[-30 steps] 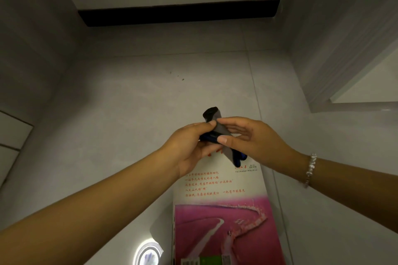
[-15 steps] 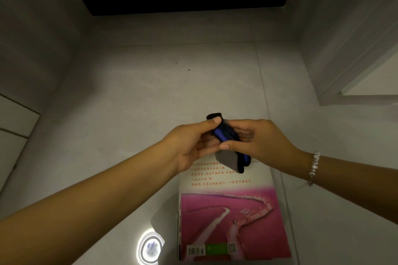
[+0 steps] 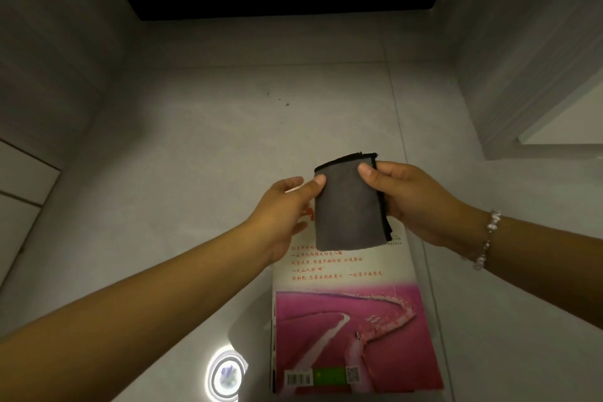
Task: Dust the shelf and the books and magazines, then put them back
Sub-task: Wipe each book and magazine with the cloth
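A folded grey cloth (image 3: 349,202) is held between both hands above the magazine (image 3: 354,330): its upper left edge is pinched by the thumb and fingers of the left hand (image 3: 287,206), and its upper right corner is pinched by the thumb of the right hand (image 3: 414,199), whose fingers are curled behind the cloth. Both grips are closed tightly on the fabric.

The pale tiled floor (image 3: 195,173) is seen under everything. The magazine is laid flat on it, directly below the cloth and nearer to the person. On its cover a pink landscape with a curved walkway is shown, and above this picture several lines of red Chinese text are printed, too small to be read with certainty. A barcode, a green label and a small square code are placed at the lower edge of the cover. A round bright reflection (image 3: 226,375) is seen on the floor just left of the magazine's lower corner.

Both forearms are stretched forward, and the cloth hangs between the hands. A beaded bracelet (image 3: 486,238) is worn on the right wrist, to the right of the magazine.

Compared with half a second ago, the cloth has been opened from a small crumpled bundle showing blue into a flat grey rectangle, and the hands have been moved apart.
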